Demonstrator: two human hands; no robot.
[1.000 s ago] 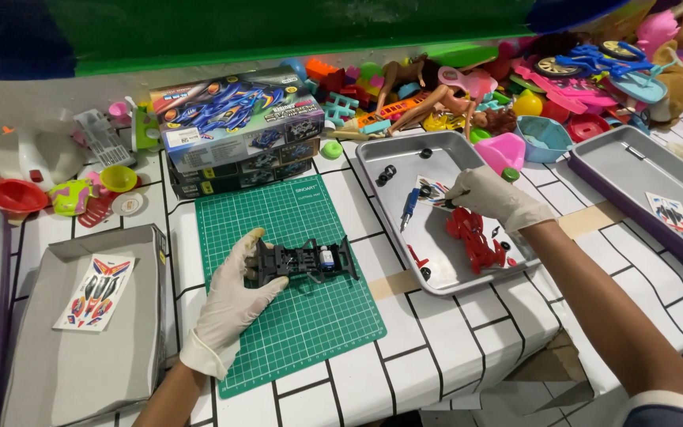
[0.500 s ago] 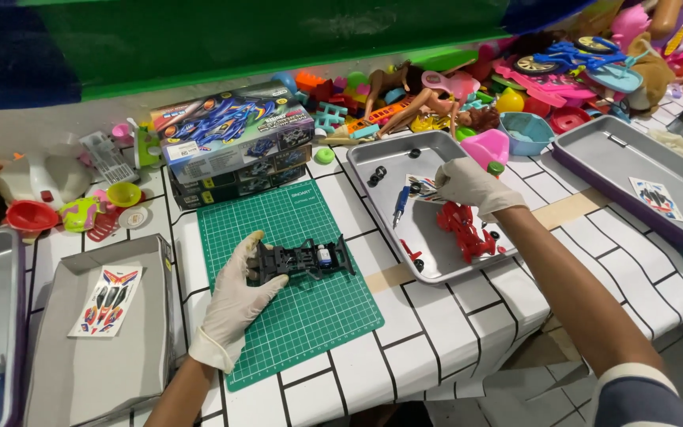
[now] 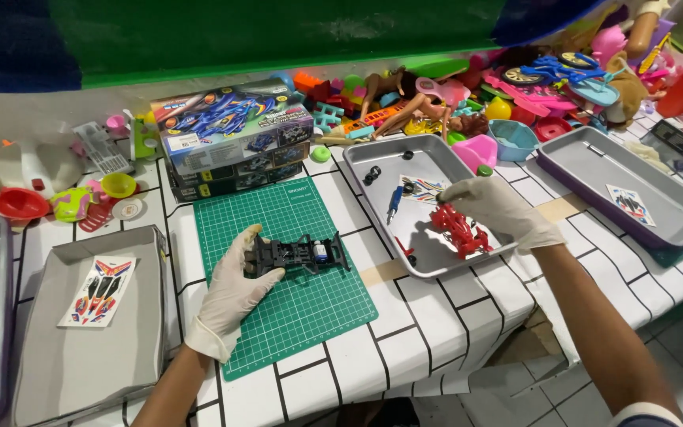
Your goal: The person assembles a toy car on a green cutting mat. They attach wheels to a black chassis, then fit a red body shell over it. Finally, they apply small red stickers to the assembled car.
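Head view, looking down: the left hand (image 3: 231, 294), in a thin white glove, has its fingers (image 3: 266, 277) curled around the near end of a black plastic toy-car chassis (image 3: 298, 255), thumb on top. The chassis lies flat on a green gridded cutting mat (image 3: 294, 308) and stretches away from those fingers to the right. Beyond the fingertips, at the mat's far edge, stand stacked printed cardboard model-kit boxes (image 3: 231, 138).

The right hand (image 3: 499, 209), gloved the same way, reaches into a shallow grey metal tray (image 3: 428, 154). Its fingers (image 3: 456, 194) are bent down over a red plastic car part (image 3: 462, 231); they touch its upper end, but whether they actually pinch it cannot be told. Just left of these fingertips in the tray lie a small blue-handled screwdriver (image 3: 394, 202) and a printed sticker sheet (image 3: 422, 187), and farther from them a few small black wheels (image 3: 371, 174).

Both tray and mat rest on a white-tiled counter (image 3: 405, 348) with dark grout lines. Well to the left of the left hand's fingers sits a grey open cardboard tray (image 3: 81, 356) holding a red-and-blue decal sheet (image 3: 98, 290). Well to the right of the right hand is a second grey tray with a purple rim (image 3: 594, 158). Behind everything, along the wall, a heap of colourful plastic toys (image 3: 515, 87) is piled.
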